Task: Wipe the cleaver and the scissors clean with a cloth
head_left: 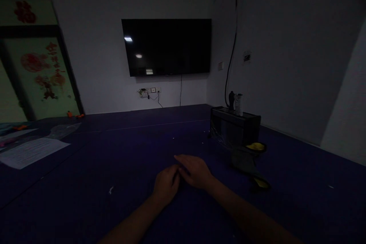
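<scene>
Both hands are together over the dark blue floor mat [137, 213], their fingertips meeting. My left hand [166, 184] has curled fingers, with the thumb close against them; whether anything is inside is hidden in the dim light. Opposite it, my right hand [197, 171] is stretched out, its fingers extended and the thumb apart, reaching over towards the left fingertips. No object shows in the right hand. Closest on the right lies a dark grey fabric piece with yellow-lined ends [243, 160], apart from both hands.
A black box [236, 127] carries a clear bottle [238, 105] and a dark one [231, 100]. Printed paper [34, 152] and a clear plastic bag [64, 130] lie left. A television [168, 47] hangs above wall sockets [148, 90]. A cable [233, 49] hangs in the corner.
</scene>
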Action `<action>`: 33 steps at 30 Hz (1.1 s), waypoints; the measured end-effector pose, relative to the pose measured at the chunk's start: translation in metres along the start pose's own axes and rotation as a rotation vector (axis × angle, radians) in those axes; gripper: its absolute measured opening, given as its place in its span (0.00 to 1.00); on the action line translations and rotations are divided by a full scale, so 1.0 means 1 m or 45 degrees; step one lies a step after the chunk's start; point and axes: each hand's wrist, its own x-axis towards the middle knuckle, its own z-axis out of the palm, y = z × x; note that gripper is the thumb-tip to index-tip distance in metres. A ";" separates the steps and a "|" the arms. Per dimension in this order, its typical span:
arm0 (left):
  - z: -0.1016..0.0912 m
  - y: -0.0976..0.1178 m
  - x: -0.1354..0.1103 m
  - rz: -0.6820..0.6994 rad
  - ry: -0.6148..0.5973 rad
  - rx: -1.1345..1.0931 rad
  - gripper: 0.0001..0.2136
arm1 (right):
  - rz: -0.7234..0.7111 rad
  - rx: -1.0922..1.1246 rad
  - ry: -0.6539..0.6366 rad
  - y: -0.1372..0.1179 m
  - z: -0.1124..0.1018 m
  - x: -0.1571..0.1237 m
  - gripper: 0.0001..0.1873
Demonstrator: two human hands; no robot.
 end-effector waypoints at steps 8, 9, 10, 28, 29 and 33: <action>0.003 0.000 0.001 -0.004 0.119 -0.011 0.13 | 0.497 -0.399 1.060 0.047 -0.074 0.037 0.24; 0.004 0.000 0.001 -0.003 0.127 0.003 0.13 | 0.576 -0.446 1.173 0.054 -0.086 0.042 0.25; 0.005 0.000 0.001 -0.002 0.131 0.025 0.13 | 0.663 -0.483 1.253 0.061 -0.097 0.046 0.27; 0.005 0.003 -0.002 0.066 0.007 0.271 0.21 | 1.357 -0.078 1.167 0.164 -0.131 -0.008 0.62; 0.005 0.004 -0.002 0.060 0.006 0.272 0.21 | 1.373 -0.102 1.178 0.164 -0.128 -0.007 0.62; 0.004 0.005 -0.002 0.048 0.004 0.273 0.20 | 1.360 -0.191 1.330 0.165 -0.118 -0.006 0.55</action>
